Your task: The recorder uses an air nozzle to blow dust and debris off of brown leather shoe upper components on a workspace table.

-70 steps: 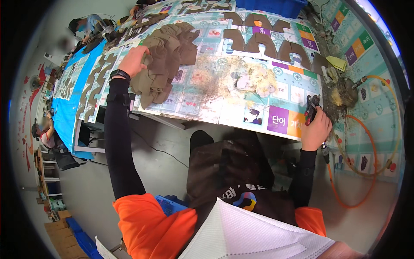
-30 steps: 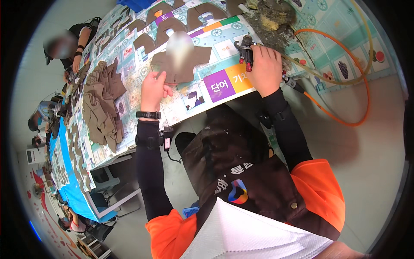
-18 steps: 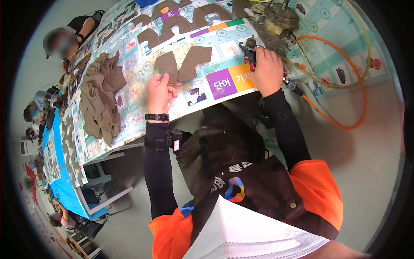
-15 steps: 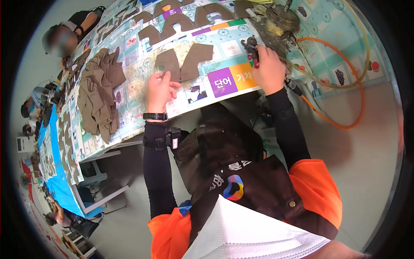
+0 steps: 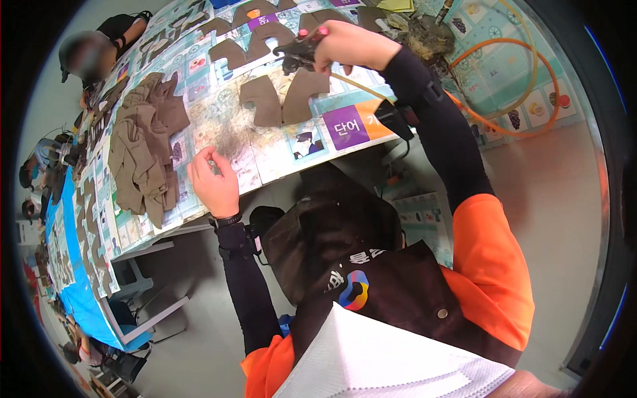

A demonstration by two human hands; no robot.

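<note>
Your right hand (image 5: 345, 50) is closed around a dark spray gun (image 5: 298, 54), with red knobs showing beside your fingers. You hold the gun at the far edge of a brown V-notched piece (image 5: 282, 101), its head end toward your left; how high it is above the surface is hard to tell. The V-notched piece lies flat on the counter (image 5: 207, 119), near the front edge, with its notch facing away from you. A yellowish tube (image 5: 361, 86) runs from the gun back toward your right forearm.

Your left hand (image 5: 213, 182) holds nothing: its fingers are loosely curled, leaving a narrow gap at the thumb, and it is over the front edge of the counter, apart from the V-notched piece. To the left of that piece you have a heaped pile of brown pieces (image 5: 147, 146), creased and overlapping. Beyond it, a row of brown pieces (image 5: 252, 48) is laid out flat, partly hidden by the gun and your right hand.

At the far right of the counter sits a dark crusted lump (image 5: 428, 40), with some yellow paper (image 5: 396, 5) just beside it. An orange hose (image 5: 552, 86) loops on your right. At the upper left, a co-worker (image 5: 113, 40) in dark clothing leans over the counter
</note>
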